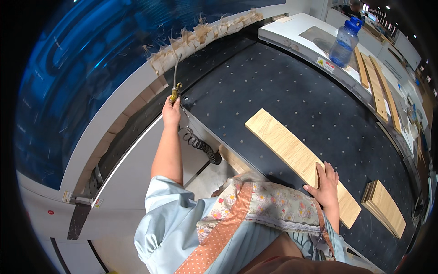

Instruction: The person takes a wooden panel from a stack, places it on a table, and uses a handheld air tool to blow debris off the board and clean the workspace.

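My left hand (171,112) is closed round the handle of a brass-coloured air blow gun (174,93), whose thin metal nozzle points away from me toward the tape-covered edge of the machine. A black coiled hose (198,142) hangs below that hand. Under my right hand (325,186) lies a long light wood-grain board (287,144), flat on the black table. The right fingers are stretched out and rest on the board's surface, with the thumb at its near edge. To the right of this hand sits a stack of similar boards (385,208).
The black table (237,86) is dotted with small round studs. Along the far side runs a white ledge (292,29) carrying a blue water bottle (344,43) and several long wooden strips (375,86). A blue transparent cover (91,68) rises at the left. Far off, a person (353,9) is visible.
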Demonstrator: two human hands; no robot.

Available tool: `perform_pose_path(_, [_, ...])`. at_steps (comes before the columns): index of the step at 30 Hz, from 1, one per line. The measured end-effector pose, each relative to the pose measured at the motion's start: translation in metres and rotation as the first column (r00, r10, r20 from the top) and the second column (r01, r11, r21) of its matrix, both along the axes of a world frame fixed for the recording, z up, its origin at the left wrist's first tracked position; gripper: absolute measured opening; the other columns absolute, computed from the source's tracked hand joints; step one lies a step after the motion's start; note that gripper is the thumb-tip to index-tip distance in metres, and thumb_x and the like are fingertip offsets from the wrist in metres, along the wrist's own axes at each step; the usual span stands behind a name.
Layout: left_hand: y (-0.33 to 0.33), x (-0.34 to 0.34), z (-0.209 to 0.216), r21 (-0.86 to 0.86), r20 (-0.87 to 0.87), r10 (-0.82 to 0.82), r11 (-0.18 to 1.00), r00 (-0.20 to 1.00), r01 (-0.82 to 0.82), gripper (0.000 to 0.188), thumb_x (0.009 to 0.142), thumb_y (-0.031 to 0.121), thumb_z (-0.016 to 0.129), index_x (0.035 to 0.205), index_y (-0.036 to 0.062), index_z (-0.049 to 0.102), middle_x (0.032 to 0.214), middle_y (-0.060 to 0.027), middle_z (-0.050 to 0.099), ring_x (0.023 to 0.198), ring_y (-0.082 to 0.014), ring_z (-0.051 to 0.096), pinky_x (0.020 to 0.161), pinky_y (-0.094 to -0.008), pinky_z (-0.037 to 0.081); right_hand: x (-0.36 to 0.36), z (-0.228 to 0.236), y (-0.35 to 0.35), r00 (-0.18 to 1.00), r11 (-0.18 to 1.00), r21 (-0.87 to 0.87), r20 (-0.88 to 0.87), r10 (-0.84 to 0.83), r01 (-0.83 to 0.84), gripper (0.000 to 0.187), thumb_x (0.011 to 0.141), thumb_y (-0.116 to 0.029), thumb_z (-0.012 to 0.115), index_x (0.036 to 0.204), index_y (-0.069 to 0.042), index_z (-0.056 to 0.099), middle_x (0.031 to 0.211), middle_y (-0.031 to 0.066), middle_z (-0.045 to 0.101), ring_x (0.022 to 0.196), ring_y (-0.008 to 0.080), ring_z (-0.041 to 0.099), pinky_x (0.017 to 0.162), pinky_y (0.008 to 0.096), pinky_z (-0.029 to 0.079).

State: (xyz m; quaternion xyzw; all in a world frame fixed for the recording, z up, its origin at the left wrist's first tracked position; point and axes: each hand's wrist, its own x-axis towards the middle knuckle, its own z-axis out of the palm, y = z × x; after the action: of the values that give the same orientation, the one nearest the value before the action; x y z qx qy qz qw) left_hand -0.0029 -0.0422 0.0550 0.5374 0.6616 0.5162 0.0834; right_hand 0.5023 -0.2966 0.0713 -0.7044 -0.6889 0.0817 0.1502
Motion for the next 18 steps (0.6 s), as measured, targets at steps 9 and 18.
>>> perform_pose_path(9, [0.067, -0.016, -0.046, 0.028, 0.082, 0.033, 0.999, 0.996, -0.035, 0.041, 0.087, 0.033, 0.061, 0.113, 0.0015, 0.059, 0.102, -0.0129, 0.063, 0.092, -0.0223, 0.059, 0.084, -0.0339, 0.045, 0.004, 0.0, 0.0, 1.0, 1.0, 0.023, -0.02, 0.014, -0.013, 0.084, 0.058, -0.038, 0.081, 0.131, -0.013, 0.048, 0.136, 0.0212, 0.04, 0.131, 0.0367, 0.033, 0.106, 0.0568, 0.022])
perform_pose_path(18, [0.072, -0.018, -0.091, 0.055, 0.066, 0.106, 0.992, 0.992, -0.11, 0.048, 0.095, 0.033, 0.051, 0.121, -0.0077, 0.05, 0.113, -0.0215, 0.06, 0.102, -0.0299, 0.059, 0.09, -0.0362, 0.044, 0.008, 0.005, -0.005, 0.999, 1.0, 0.015, -0.042, -0.025, 0.026, 0.083, 0.065, -0.047, 0.076, 0.134, -0.015, 0.043, 0.137, 0.0231, 0.038, 0.131, 0.0375, 0.032, 0.106, 0.0582, 0.022])
